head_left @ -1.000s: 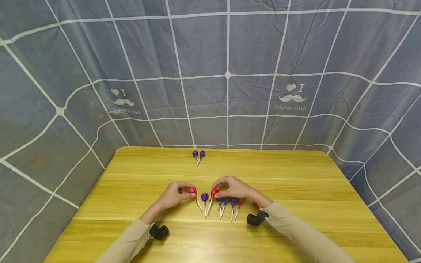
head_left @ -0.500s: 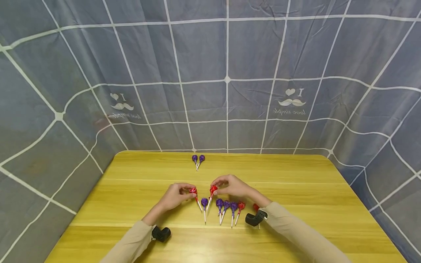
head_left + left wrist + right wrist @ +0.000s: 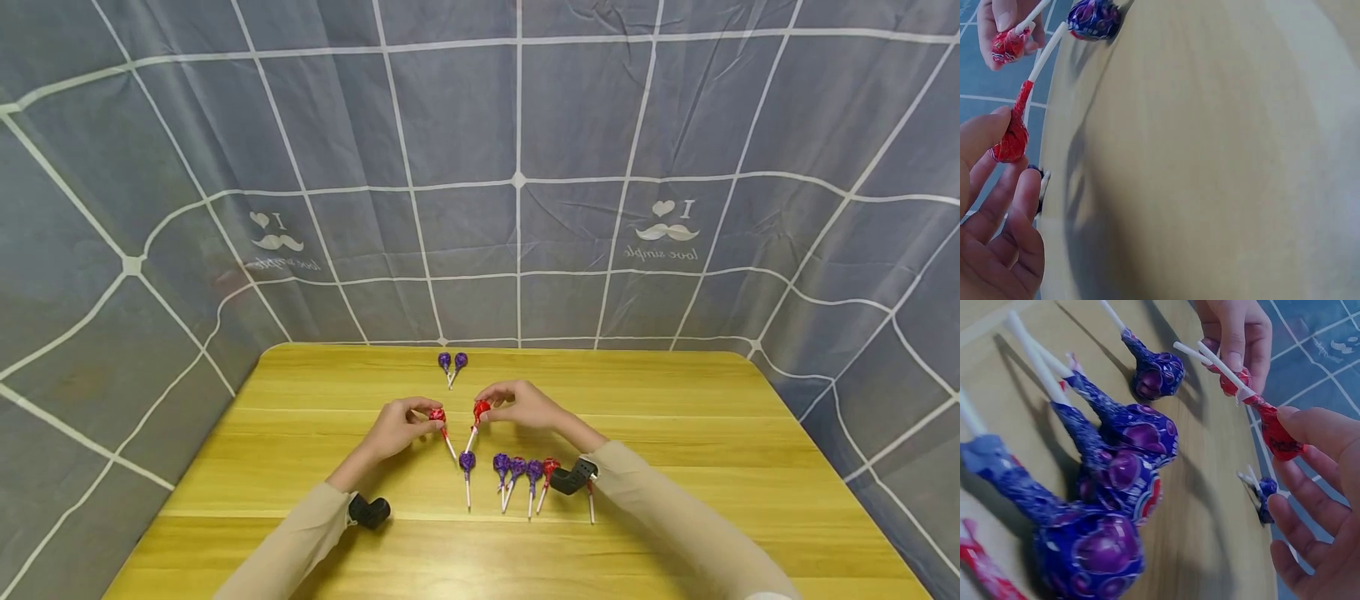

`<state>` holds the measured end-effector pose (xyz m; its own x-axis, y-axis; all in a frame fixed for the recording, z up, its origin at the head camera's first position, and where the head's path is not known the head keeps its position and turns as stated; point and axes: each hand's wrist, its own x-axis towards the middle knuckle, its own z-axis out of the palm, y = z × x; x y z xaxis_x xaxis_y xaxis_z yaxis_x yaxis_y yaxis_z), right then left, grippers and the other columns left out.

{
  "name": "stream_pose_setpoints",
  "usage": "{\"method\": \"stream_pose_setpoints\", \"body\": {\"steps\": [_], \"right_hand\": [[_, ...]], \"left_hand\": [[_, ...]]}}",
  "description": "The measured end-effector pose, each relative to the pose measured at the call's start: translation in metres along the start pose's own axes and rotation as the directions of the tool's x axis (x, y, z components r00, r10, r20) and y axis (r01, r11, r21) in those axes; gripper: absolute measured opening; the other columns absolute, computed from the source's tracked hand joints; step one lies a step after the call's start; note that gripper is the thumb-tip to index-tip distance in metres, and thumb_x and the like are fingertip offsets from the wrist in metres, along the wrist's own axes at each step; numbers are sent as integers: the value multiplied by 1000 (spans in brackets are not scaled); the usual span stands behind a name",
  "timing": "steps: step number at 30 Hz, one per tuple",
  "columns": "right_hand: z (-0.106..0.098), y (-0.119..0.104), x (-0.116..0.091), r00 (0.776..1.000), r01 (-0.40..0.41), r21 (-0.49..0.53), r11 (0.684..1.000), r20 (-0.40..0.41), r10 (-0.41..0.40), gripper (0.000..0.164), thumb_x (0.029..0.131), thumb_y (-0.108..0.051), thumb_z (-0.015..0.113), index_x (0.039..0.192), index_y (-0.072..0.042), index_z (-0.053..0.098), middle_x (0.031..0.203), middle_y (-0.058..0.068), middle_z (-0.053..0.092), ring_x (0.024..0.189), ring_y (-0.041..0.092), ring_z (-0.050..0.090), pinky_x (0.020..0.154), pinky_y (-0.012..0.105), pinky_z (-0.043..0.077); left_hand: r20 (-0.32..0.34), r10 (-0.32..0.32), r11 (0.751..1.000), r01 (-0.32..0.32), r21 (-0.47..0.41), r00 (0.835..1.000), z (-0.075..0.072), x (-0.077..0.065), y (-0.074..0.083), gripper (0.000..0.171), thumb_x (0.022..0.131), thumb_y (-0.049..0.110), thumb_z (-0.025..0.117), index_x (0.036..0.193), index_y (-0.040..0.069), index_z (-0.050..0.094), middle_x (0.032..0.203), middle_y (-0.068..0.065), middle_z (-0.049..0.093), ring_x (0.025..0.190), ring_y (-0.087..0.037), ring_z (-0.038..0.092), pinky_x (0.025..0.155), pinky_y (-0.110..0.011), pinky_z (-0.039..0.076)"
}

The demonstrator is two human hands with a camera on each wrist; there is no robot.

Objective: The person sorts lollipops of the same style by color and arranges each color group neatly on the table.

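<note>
My left hand pinches a red-wrapped lollipop by its candy head between thumb and fingers, its white stick slanting toward me. Facing it, my right hand pinches another red-wrapped lollipop the same way. The two held lollipops are a short gap apart in the head view, their sticks angled inward to the near side. Just below those sticks, a single purple lollipop lies on the wooden table, its stick pointing at me.
Right of the single one lies a row of purple lollipops with a red lollipop at its end. Another stick shows beneath the right wrist camera. Two purple lollipops cross sticks near the table's far edge, before a grey curtain.
Both hands have moved toward the far side of the table, carrying the red lollipops. The right hand has also shifted slightly left. The lollipops on the table stay where they were.
</note>
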<state>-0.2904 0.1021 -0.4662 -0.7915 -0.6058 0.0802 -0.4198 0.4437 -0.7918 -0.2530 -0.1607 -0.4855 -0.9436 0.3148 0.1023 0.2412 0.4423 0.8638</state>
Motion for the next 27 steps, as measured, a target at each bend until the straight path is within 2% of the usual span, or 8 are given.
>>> {"method": "stream_pose_setpoints", "body": {"steps": [5, 9, 12, 15, 21, 27], "right_hand": [[-1, 1, 8, 1000, 0, -22, 1000, -22, 0, 33, 83, -18, 75, 113, -6, 68, 100, 7, 70, 90, 14, 60, 81, 27, 49], [-2, 2, 14, 1000, 3, -36, 999, -31, -4, 30, 83, -18, 76, 110, -7, 69, 99, 6, 69, 90, 14, 60, 82, 28, 49], [-2, 3, 18, 999, -1, -48, 999, -32, 0, 29, 83, -18, 75, 109, -8, 69, 100, 6, 70, 91, 15, 61, 83, 28, 49], [-2, 5, 23, 999, -5, -52, 999, -32, 3, 28, 84, -17, 74, 110, -8, 69, 102, 7, 71, 91, 15, 61, 83, 27, 49], [0, 8, 32, 999, -15, -23, 1000, -40, 14, 28, 84, -17, 74, 110, -6, 70, 98, 9, 72, 83, 10, 60, 73, 23, 47], [3, 9, 42, 997, -64, 27, 998, -45, 66, 31, 83, -17, 75, 111, -4, 68, 97, 10, 71, 82, 9, 61, 73, 22, 47]], "left_hand": [[-66, -22, 1000, 23, 3, 998, -3, 5, 2, 27, 84, 11, 73, 107, 0, 67, 98, -18, 70, 62, -28, 65, 49, -24, 47], [-116, -73, 997, 69, -35, 991, -5, 7, 2, 27, 83, 10, 74, 107, 0, 68, 100, -18, 71, 65, -30, 66, 48, -23, 45], [-130, -83, 996, 78, -43, 988, -7, 8, 1, 28, 83, 9, 74, 108, -2, 68, 101, -19, 71, 66, -30, 66, 49, -21, 43], [-140, -84, 996, 80, -34, 987, -7, 11, -1, 28, 83, 9, 74, 108, -2, 69, 101, -19, 72, 66, -26, 65, 50, -21, 43], [-169, -77, 997, 81, 12, 983, -6, 19, -5, 29, 83, 11, 74, 109, -1, 69, 103, -17, 72, 68, -14, 60, 59, -19, 46], [-172, -79, 997, 80, -1, 982, -7, 27, -5, 29, 83, 9, 73, 109, -3, 68, 103, -19, 72, 70, -27, 67, 60, -27, 53]]}}
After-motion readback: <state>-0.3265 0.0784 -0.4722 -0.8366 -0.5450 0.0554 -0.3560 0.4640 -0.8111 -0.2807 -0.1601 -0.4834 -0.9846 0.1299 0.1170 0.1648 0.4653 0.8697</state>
